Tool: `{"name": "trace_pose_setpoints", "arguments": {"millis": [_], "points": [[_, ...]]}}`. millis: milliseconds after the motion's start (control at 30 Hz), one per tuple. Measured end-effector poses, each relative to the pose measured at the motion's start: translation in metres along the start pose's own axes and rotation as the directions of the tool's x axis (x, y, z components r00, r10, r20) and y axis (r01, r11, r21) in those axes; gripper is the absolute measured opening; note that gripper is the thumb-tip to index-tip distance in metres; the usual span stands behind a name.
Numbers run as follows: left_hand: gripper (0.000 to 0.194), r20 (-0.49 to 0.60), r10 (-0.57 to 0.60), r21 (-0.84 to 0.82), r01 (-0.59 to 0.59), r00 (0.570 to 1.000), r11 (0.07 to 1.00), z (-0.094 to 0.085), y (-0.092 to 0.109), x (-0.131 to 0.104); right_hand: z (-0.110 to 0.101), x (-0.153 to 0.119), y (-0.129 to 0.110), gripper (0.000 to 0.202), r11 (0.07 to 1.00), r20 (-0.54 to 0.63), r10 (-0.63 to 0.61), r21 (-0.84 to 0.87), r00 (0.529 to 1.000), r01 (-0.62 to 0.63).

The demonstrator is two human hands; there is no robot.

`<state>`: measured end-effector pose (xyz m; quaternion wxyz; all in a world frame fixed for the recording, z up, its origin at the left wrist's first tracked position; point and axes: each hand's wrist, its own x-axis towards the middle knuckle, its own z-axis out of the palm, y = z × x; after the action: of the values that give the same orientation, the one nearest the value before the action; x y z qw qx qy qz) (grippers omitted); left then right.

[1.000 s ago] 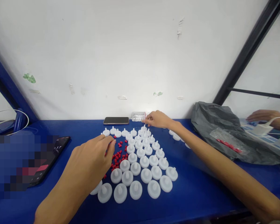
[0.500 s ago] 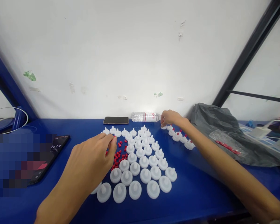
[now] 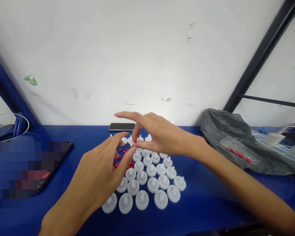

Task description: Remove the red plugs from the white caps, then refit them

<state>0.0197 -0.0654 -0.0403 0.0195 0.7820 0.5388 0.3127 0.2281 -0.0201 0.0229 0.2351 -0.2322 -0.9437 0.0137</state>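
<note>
My right hand [image 3: 159,132] pinches a small red cap [image 3: 135,140] between thumb and a fingertip, with its index finger stretched out to the left. Close beside it, my left hand [image 3: 103,160] has thumb and fingers apart, the thumb tip near the cap. I see nothing between the left fingers. Below both hands, white round plastic discs with a nozzle on top [image 3: 153,185] stand in rows on the blue table [image 3: 206,203]. Several loose red caps [image 3: 120,157] lie by the left fingers, partly covered by that hand.
A phone [image 3: 121,127] lies near the wall at the back; a larger phone [image 3: 56,164] lies at the left. On the right are a dark grey plastic bag [image 3: 218,127], a clear bag with red caps [image 3: 241,154] and a white charger [image 3: 272,138].
My right hand has come left from the discs at the back right to meet my left hand, now pinching the red cap. The left fingers have spread. The bottle is now hidden.
</note>
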Motion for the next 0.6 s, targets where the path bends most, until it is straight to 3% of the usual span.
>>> {"name": "trace_pose_setpoints", "arguments": {"millis": [100,233,333,433,533,600], "points": [[0.034,0.087,0.011,-0.216,0.008,0.996,0.976,-0.009,0.007,-0.002,0.001,-0.001,-0.02,0.069,0.979,-0.005,-0.117,-0.171,0.993,0.115],[0.031,0.017,-0.006,-0.447,0.013,1.0,0.895,-0.017,0.014,-0.005,0.002,-0.003,-0.03,0.071,0.973,-0.033,-0.135,-0.191,0.99,0.127],[0.038,0.004,-0.055,-0.514,0.049,0.998,0.856,-0.019,0.018,-0.005,0.006,-0.003,-0.033,0.069,0.957,-0.072,-0.165,-0.252,0.984,0.142],[0.036,-0.049,-0.184,-0.55,0.128,0.982,0.825,-0.019,0.019,-0.005,0.01,-0.004,-0.035,0.057,0.935,-0.147,-0.205,-0.323,0.968,0.149],[0.038,-0.125,-0.28,-0.541,0.171,0.952,0.823,-0.02,0.013,-0.005,0.012,-0.004,-0.033,0.045,0.947,-0.218,-0.158,-0.309,0.963,0.086],[0.042,-0.155,-0.271,-0.514,0.157,0.95,0.844,-0.022,0.008,-0.004,0.012,-0.003,-0.029,0.041,0.961,-0.223,-0.12,-0.27,0.968,0.057]]}}
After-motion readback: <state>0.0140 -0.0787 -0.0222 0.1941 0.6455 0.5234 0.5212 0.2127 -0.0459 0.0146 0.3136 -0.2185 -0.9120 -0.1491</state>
